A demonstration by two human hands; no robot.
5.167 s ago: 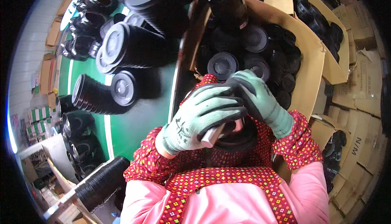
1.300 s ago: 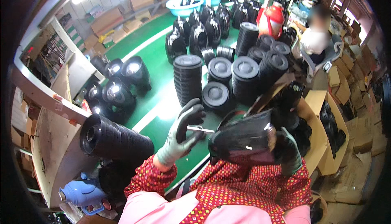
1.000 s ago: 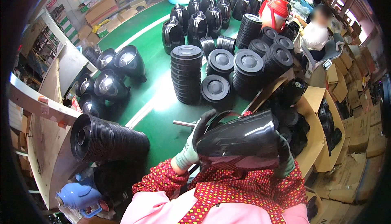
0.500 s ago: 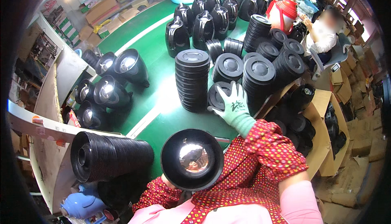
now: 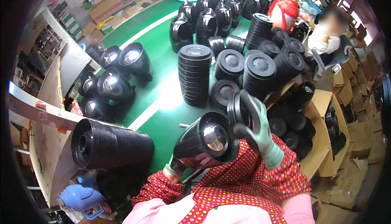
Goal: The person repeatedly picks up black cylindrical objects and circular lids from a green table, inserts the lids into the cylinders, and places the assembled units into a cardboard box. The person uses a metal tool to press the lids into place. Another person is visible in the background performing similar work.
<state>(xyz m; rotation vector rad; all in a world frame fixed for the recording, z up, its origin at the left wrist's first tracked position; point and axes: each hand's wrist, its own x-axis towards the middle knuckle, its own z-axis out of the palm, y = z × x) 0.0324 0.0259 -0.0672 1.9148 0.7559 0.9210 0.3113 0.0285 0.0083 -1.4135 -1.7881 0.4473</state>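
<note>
- My left hand (image 5: 174, 167), in a pale green knitted glove, is almost wholly behind the glossy black tapered vessel with the mirror-bright inside (image 5: 199, 140); I cannot tell how its fingers lie, though it seems to bear the weight.
- The vessel lies tilted in front of my patterned red apron (image 5: 240, 169), its wide mouth facing my right hand.
- My right hand (image 5: 249, 114), in a matching glove with dark palm and fingers, has fingers and thumb clamped about the edge of a matt black ridged round disc (image 5: 235, 109), held upright just beside the vessel's mouth.
- If the disc meets the rim askew, I judge its ridges could catch or scuff the gloss; unequal tilts of my two hands would cause it.
- A slack left grip could let the smooth wall slide toward my lap.
- Swinging the right arm wide might topple the tall pile of black ridged discs (image 5: 194, 75) beyond, or brush the brown cardboard box full of black parts (image 5: 318, 159).
- A short silvery metal rod (image 5: 184, 125) pokes out beyond the vessel's left side; its other end is hidden, so I cannot tell what holds it.
- Whether disc and rim touch is unclear, and the vessel's base is out of sight.
</note>
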